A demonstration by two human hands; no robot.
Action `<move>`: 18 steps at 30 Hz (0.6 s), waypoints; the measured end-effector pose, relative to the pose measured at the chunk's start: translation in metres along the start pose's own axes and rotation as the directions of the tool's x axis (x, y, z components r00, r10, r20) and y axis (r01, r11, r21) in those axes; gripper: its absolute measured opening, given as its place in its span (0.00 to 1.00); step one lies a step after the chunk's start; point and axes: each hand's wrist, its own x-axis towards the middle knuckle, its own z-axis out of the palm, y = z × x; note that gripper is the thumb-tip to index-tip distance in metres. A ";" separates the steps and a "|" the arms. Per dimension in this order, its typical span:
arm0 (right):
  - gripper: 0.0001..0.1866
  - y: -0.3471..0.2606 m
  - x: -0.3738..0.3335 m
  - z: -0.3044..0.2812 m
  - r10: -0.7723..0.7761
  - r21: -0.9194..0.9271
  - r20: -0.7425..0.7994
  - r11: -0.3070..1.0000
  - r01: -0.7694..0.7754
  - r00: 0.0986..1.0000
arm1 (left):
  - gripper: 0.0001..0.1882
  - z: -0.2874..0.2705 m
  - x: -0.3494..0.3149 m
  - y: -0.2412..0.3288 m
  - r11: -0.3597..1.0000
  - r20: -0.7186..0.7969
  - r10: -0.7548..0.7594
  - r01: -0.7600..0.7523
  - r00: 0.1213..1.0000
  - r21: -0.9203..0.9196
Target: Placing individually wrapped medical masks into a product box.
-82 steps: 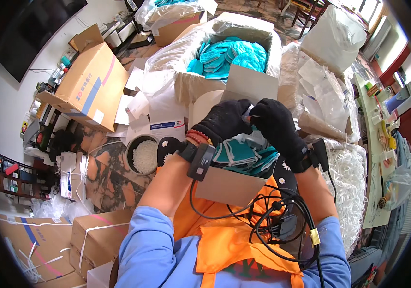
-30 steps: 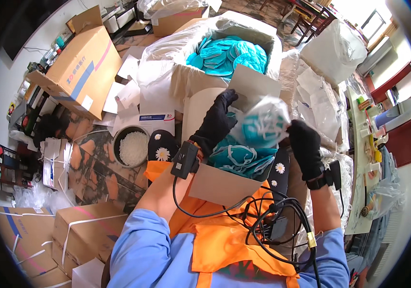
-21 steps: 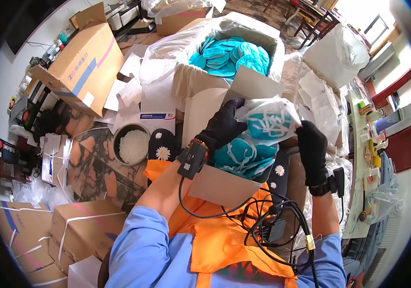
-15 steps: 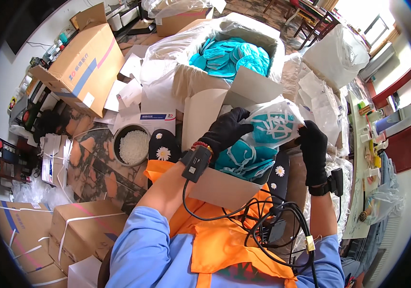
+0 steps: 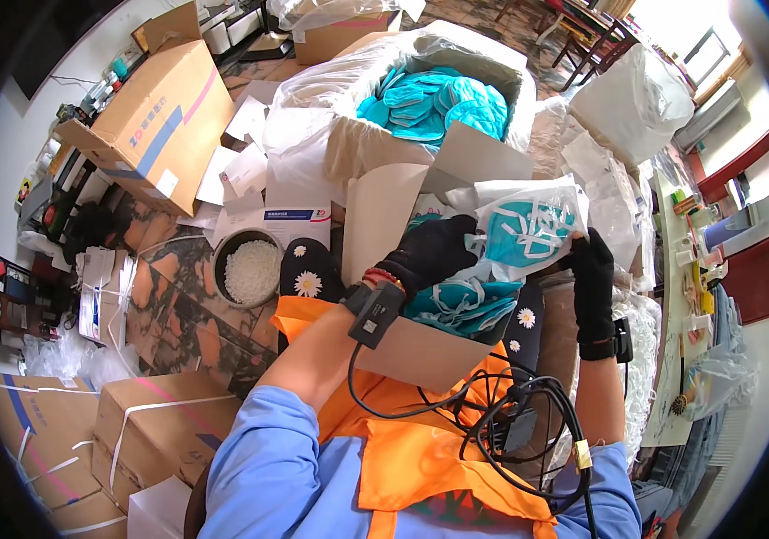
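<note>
A clear plastic bag [image 5: 567,199] holds a turquoise face mask [image 5: 519,235] with white straps. In a black glove, my right hand [image 5: 592,286] pinches the bag's right edge. My left hand [image 5: 436,259], gloved as well, is closed at the bag's left edge; its fingertips are partly hidden. Both hands are above an open white carton [image 5: 425,352] between my knees. Inside that carton lie several more turquoise masks [image 5: 461,307] with white straps, some of them behind my left hand.
Beyond the carton stands a plastic-lined box [image 5: 330,121] heaped with turquoise masks [image 5: 438,106]. A bowl of white pellets [image 5: 251,271] sits at left, near cardboard boxes [image 5: 155,117]. Looped black cables [image 5: 528,422] hang across my lap. A long table [image 5: 672,377] runs along the right.
The bagged mask has shifted slightly right and now faces me more squarely. My left hand has lowered a little, its fingers curling at the bag's edge. My right hand has moved slightly right.
</note>
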 end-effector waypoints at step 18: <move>0.11 0.012 -0.025 0.045 0.095 0.186 0.161 0.974 -0.125 0.982 | 0.16 0.022 -0.002 -0.019 0.915 -0.124 0.272 -0.296 0.954 -0.272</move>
